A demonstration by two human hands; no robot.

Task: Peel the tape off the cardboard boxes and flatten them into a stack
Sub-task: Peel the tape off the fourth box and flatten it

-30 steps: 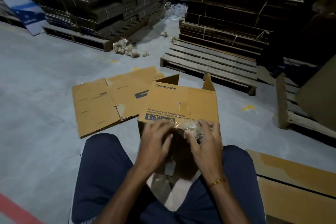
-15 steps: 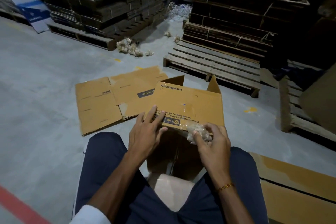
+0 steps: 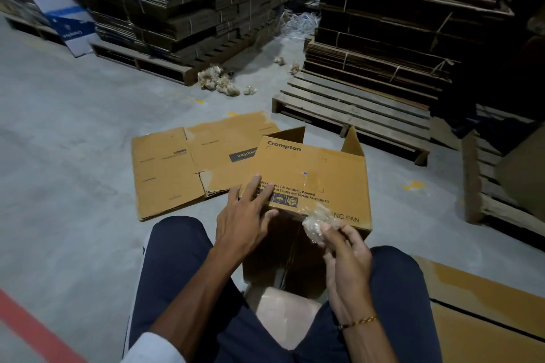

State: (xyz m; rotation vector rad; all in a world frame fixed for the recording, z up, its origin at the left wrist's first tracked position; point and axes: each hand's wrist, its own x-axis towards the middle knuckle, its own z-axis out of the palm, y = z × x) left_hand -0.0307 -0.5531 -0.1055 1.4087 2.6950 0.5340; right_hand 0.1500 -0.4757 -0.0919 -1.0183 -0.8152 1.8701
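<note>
Flattened boxes: lay flat on the floor to the left of the open box, overlapping; judged light, stiff along the panels, bendable only at the creases; looked like the stack to add to.
Left hand: fingers spread and straight, pressed on the near left part of the printed panel, holding nothing.
Cardboard box: stood open between the knees, printed panel tilted up, two flaps raised at the far edge; judged empty, light, rigid while squared, prone to crumple if squeezed mid-panel.
Best hold on the box: judged to be opposite corner edges or the flap creases, pushed diagonally so the sides fold flat; smooth printed face likely slippery under a flat palm.
Tape wad: clear, crumpled into a ball just in front of the box's near edge; judged nearly weightless, soft, sticky, apt to cling to skin.
Right hand: thumb and fingertips pinched around the tape wad, other fingers curled.
Remaining tape: small glossy strip seemed to sit mid-panel; could not tell whether any more stayed on the seams.
Pallets: well beyond the box, bundled cardboard stacked on them.
</note>
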